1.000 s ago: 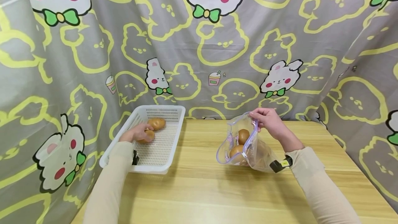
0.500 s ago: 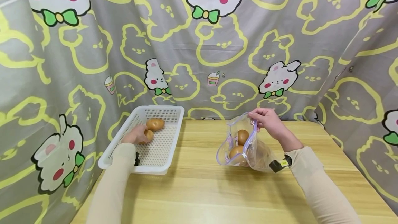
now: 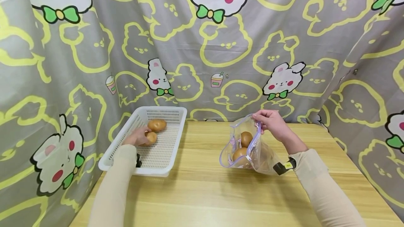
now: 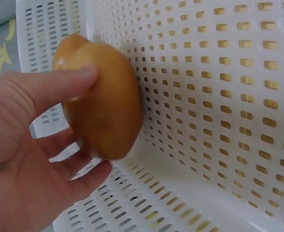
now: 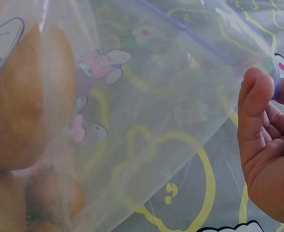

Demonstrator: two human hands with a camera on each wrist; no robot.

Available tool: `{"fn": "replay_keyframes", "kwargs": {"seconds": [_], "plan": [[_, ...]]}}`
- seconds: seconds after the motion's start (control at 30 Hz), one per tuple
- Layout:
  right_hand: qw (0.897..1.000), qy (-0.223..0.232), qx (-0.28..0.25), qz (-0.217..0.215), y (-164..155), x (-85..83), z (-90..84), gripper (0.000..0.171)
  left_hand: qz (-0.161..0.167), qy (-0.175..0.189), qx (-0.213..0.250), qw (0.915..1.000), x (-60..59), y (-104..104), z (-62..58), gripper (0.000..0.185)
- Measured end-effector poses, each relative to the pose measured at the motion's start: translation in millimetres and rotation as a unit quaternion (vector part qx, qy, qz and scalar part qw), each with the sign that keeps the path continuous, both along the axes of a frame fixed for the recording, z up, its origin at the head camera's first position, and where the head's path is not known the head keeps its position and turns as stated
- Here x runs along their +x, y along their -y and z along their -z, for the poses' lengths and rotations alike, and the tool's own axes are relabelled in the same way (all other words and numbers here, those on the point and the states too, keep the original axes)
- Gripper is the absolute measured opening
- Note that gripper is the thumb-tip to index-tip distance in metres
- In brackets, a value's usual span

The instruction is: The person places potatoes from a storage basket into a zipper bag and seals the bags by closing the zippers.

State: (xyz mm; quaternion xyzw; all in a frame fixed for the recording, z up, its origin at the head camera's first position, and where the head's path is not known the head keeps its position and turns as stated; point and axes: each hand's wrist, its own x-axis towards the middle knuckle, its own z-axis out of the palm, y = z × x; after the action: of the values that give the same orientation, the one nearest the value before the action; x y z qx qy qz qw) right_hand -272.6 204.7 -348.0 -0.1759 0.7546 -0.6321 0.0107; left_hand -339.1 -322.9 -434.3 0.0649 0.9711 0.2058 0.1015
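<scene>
My left hand (image 3: 139,137) reaches into a white perforated basket (image 3: 124,140) at the table's left and grips a brown potato (image 3: 152,137), thumb over it and fingers under it (image 4: 103,104). A second potato (image 3: 157,125) lies just behind it in the basket. On the right, my right hand (image 3: 272,122) pinches the top rim of a clear zip bag (image 3: 249,148) and holds its mouth up and open. Two potatoes (image 3: 246,138) show inside the bag, one above the other. In the right wrist view my thumb (image 5: 256,94) presses the bag's edge, with a potato (image 5: 31,96) behind the plastic.
The wooden table (image 3: 202,192) runs from the basket to the right edge. A grey curtain (image 3: 202,45) printed with rabbits hangs close behind and wraps both sides. The basket overhangs the table's left edge slightly.
My left hand has shifted a little on the near potato inside the basket and now grips it. The right hand and the bag have stayed put.
</scene>
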Motion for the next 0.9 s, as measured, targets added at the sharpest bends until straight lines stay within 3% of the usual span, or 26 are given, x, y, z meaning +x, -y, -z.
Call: {"fn": "replay_keyframes", "kwargs": {"seconds": [0.1,0.33,0.5,0.7,0.9], "plan": [[1.0,0.002,-0.005,-0.001,-0.4,0.4,0.0,0.02,0.014,0.013,0.009,0.9998,0.1,-1.8,-1.3,0.067],[1.0,0.0,-0.005,-0.002,-1.8,0.4,0.4,0.024,0.01,0.057,0.016,0.9982,-0.1,-1.9,1.6,0.08],[1.0,0.002,0.001,-0.003,-1.4,0.4,1.1,0.036,0.025,0.065,0.007,0.9976,1.5,-2.4,3.9,0.074],[1.0,0.003,0.002,-0.002,-0.6,1.0,1.4,0.038,0.013,0.026,0.045,0.9986,-1.1,-11.5,-2.8,0.074],[1.0,-0.001,0.004,0.001,-0.9,1.5,1.3,0.028,0.03,-0.028,0.116,0.9924,-2.5,-23.0,-18.7,0.055]]}}
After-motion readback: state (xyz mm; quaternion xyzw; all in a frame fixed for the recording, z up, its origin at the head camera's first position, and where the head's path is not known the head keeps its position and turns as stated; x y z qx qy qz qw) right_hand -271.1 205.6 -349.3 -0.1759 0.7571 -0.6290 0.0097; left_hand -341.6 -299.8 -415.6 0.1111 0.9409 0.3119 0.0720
